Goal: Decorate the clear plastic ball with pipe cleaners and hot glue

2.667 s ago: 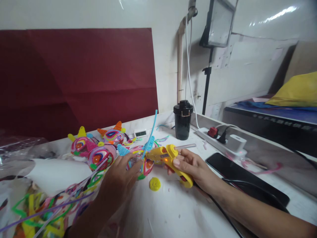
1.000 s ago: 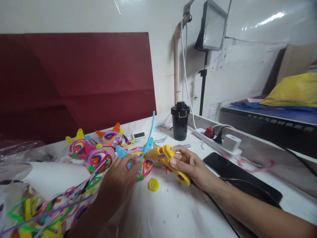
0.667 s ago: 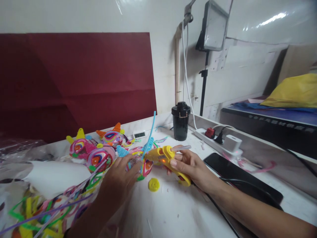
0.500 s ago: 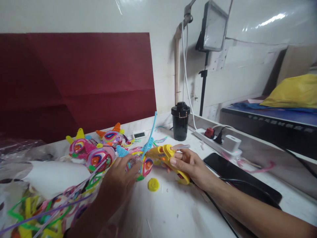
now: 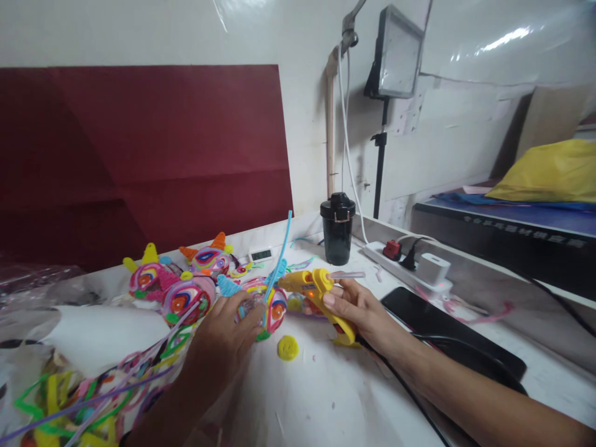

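My right hand (image 5: 351, 307) is wrapped round a yellow hot glue gun (image 5: 310, 285) with a clear glue stick jutting from its back. Its nozzle points left, close to the blue horn of a colourful pipe-cleaner animal head (image 5: 278, 310). That head has an orange eye and blue horns, and my left hand (image 5: 233, 329) grips it from the near left, hiding much of it. A light-blue pipe cleaner (image 5: 285, 239) rises from the right horn. In front of the head lies a yellow coiled disc (image 5: 288, 347).
Similar pipe-cleaner heads (image 5: 179, 302) stand at the left, behind a heap of loose pipe cleaners (image 5: 79, 403). A black cup (image 5: 338, 233), a power strip (image 5: 400, 267) and a black phone (image 5: 447, 329) lie rightward. The gun's cord (image 5: 410, 391) trails to the front edge.
The glue gun has shifted slightly right and up, its nozzle a little farther from the head. My left hand and the head keep their place; the view has turned slightly.
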`<state>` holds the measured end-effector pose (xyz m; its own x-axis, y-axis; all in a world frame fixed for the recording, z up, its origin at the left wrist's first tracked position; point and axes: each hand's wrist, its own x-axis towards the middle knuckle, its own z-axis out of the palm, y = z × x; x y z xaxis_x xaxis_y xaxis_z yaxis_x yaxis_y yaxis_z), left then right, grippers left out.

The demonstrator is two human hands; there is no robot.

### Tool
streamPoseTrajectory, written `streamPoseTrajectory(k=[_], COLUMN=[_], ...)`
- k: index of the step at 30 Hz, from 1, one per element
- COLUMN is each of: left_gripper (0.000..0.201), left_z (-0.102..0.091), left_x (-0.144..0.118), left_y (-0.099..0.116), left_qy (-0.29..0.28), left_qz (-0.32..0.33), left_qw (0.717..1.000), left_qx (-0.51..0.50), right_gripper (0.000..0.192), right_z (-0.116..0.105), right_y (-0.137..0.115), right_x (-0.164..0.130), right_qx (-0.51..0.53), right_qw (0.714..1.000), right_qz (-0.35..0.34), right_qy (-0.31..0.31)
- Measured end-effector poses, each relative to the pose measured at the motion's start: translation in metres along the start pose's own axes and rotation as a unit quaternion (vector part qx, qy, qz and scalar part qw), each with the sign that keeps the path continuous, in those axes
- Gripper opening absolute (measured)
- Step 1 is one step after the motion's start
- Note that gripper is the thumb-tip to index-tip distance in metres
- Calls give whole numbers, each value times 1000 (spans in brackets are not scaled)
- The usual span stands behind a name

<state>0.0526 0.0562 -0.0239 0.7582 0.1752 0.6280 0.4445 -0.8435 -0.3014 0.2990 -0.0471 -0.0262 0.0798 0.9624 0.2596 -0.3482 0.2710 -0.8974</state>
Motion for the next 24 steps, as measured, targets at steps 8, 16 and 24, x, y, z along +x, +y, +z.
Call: streamPoseTrajectory(k=[8,16,24], left_gripper=[26,26,26], left_z=[2,-2,0], left_x=[-1,3,2], left_y=[-1,0,2], left_qy=[-2,10,15], left_qz=[1,7,-8], left_qw=[1000,1000,1000], left_qx=[4,14,18], right_gripper=[40,39,21], right_z=[-2,-3,4], right_y=[6,-12,-20], right_x=[-2,-16,-72], right_qx=[20,-83,-420], right_qw=[1000,997,893], right_qz=[-10,5,-27], right_qy=[1,-8,-156])
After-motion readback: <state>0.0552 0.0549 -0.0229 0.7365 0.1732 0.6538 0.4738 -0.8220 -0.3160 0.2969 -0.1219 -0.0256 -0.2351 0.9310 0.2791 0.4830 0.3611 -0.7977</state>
